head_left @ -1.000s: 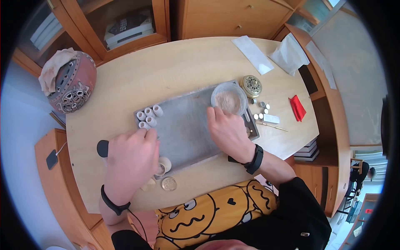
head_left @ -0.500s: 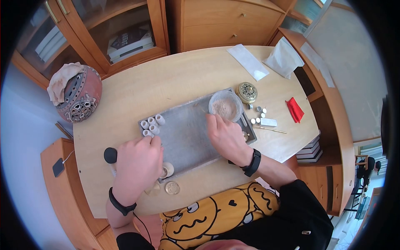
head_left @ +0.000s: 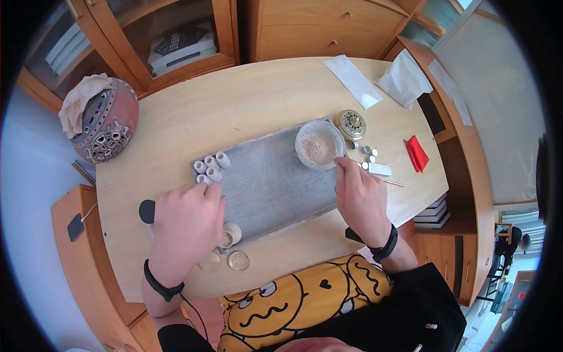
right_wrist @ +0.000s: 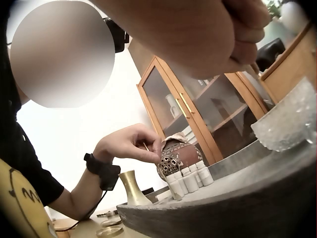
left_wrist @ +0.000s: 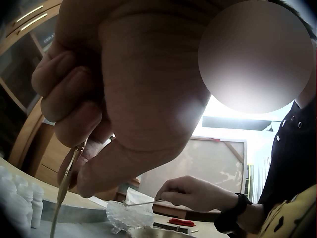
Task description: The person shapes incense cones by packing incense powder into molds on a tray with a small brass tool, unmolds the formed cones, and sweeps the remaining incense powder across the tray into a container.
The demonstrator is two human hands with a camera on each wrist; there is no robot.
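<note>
From the head camera, the right hand [head_left: 359,196] has shifted off the middle of the flat grey rectangular tray [head_left: 267,182] to its right edge. Half a second ago its fingertips lay on the tray just in front of the clear cut-glass bowl of pale powder [head_left: 319,144]; now they sit at the bowl's near right rim, curled round something thin that this view does not make out. The bowl stands in the tray's far right corner. The left hand [head_left: 186,218] has hardly moved: it stays curled at the tray's near left corner, beside the cluster of small white cylindrical vials [head_left: 210,166], and hides what it grips. Just right of the bowl stands a round brass openwork lid [head_left: 352,124] on the pale wooden counter [head_left: 234,105].

The left wrist camera shows the left hand [left_wrist: 124,94] pinching a thin brass-coloured stick [left_wrist: 63,186] between thumb and fingers, pointing down at the tray. Across the tray, the right hand [left_wrist: 190,193] pinches a thin metal rod [left_wrist: 143,202] whose tip rests over the glass bowl [left_wrist: 130,216].

In the right wrist camera the right hand [right_wrist: 208,34] is closed just above the bowl [right_wrist: 290,121]; the left hand [right_wrist: 131,144] holds its stick above the white vials [right_wrist: 188,181], beside a small brass vase [right_wrist: 132,188].

The move seems to bring the rod to the powder, so work with the powder looks in hand.
</note>
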